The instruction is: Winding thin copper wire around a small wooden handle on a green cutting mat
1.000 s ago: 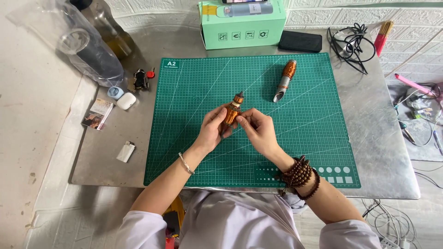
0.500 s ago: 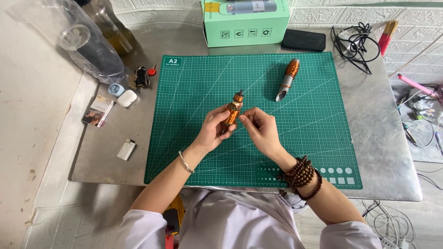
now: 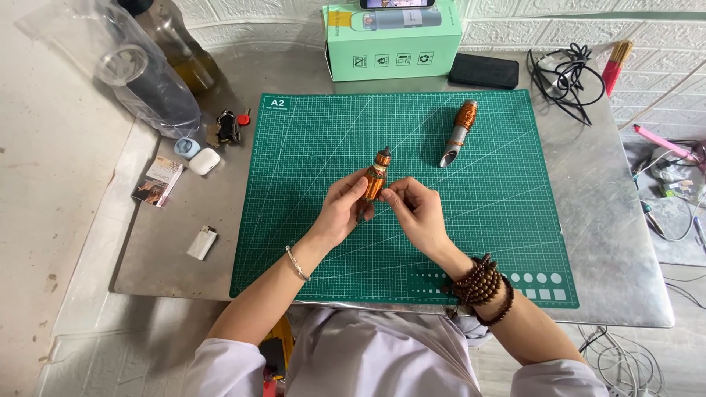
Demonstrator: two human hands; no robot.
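- Grey metal table (image 3: 588, 220) stands against a white wall, carrying a green cutting mat (image 3: 309, 184).
- Left hand (image 3: 340, 213), wearing a thin bangle, is curled around an orange tube (image 3: 376, 181), held nearly upright above the mat's middle, dark cap at 12 o'clock.
- Right hand (image 3: 415, 213), beads at the wrist, pinches thumb and forefinger at the tube's lower side; whether they touch it I cannot tell.
- Second tube (image 3: 459, 134), orange and silver, lies on the mat at 1 o'clock from the hands, well apart.
- Mint box (image 3: 393, 45) sits at 12 o'clock beyond the mat, with a black case (image 3: 483, 70) just beside it.
- White earbud case (image 3: 204, 161) and lighter (image 3: 201, 242) lie at 9 o'clock, off the mat.
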